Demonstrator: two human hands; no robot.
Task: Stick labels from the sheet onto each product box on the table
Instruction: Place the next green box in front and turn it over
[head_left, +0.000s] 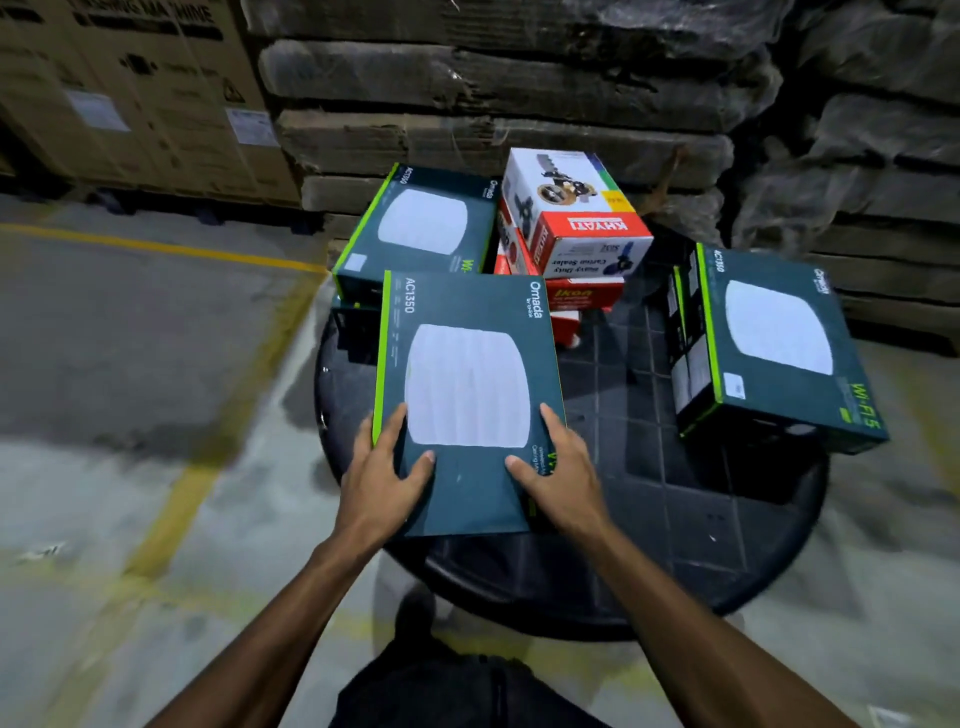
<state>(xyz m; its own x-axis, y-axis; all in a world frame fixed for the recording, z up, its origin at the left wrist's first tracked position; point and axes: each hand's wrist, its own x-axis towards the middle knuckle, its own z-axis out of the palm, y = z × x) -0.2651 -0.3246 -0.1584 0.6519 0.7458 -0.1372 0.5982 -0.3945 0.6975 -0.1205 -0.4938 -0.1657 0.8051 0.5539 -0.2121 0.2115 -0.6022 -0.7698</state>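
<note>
A dark teal Omada box (467, 374) with a white dome picture is tilted over the near left of the round black table (675, 519). My left hand (384, 467) grips its lower left corner, thumb on the face. My right hand (561, 467) grips its lower right corner the same way. A second Omada box (421, 223) at the back left carries a small white label near its corner. A third Omada box (774, 343) on the right also bears a small white label. No label sheet is in view.
White and red Khyati carton-sealer boxes (576, 218) are stacked at the table's back. Stacked wrapped cartons (493, 104) rise behind the table, with large brown cartons (130, 93) at the far left. Yellow lines (171, 519) cross the concrete floor on the left.
</note>
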